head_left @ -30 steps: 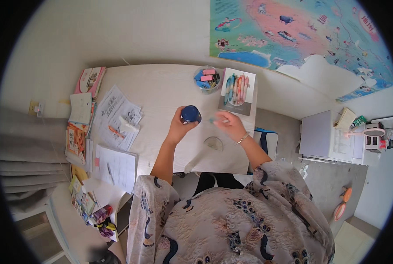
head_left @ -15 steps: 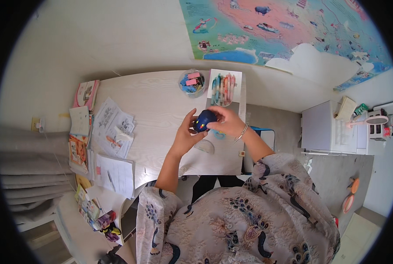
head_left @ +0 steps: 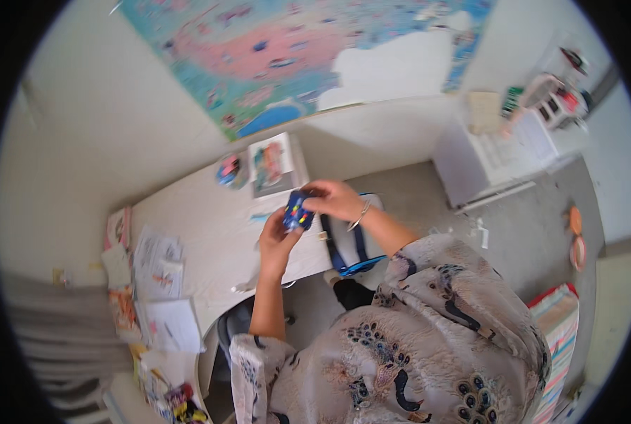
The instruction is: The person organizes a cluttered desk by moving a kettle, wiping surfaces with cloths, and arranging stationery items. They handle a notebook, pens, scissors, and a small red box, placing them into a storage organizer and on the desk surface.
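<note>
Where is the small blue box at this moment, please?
In the head view the blue box sits near the middle, held between the left hand and the right hand, above the white table's right end.

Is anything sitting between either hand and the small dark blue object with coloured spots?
Nothing visible does. Both the left hand and the right hand are already touching the small dark blue object, held between them above the white table. The papers and the small bowl lie apart from it.
</note>
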A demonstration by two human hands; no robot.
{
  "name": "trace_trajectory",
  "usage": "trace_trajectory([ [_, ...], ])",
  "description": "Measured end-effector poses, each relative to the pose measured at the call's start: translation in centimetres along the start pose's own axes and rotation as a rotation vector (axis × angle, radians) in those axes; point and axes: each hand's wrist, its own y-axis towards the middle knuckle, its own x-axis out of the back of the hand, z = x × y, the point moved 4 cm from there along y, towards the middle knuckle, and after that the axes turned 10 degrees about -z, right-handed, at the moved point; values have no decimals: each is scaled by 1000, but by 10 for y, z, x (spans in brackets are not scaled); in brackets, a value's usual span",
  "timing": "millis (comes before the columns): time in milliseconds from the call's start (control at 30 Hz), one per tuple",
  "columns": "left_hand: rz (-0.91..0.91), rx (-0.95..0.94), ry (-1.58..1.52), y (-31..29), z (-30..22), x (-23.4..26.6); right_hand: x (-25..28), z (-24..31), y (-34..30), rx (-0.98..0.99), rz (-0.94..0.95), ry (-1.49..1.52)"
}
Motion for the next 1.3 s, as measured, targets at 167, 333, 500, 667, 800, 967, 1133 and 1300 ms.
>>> trace_trajectory([
  [167, 82, 122, -250, -68, 40, -73, 60, 15, -107, 22, 38, -93],
  [333, 191, 205, -327, -95, 31, -170, 140, 47, -169, 33, -92, -159],
  [500, 395, 164, -275, -91, 24, -290, 245, 68, -217, 105, -241, -91],
  [667, 536, 238, -252, -70, 49, -432, 380, 63, -250, 111, -476, -32],
  [800, 643, 242, -203, -44, 86, -576, 518, 66, -280, 130, -580, 9],
  [967, 725, 372, -167, -22, 119, -779, 715, 89, -317, 176, -750, -21],
  [1133, 918, 336, -137, -3, 133, -951, 860, 134, -361, 155, -870, -73],
  [1300, 917, 385, -210, 16, 123, -1055, 980, 171, -374, 177, -1114, -322],
])
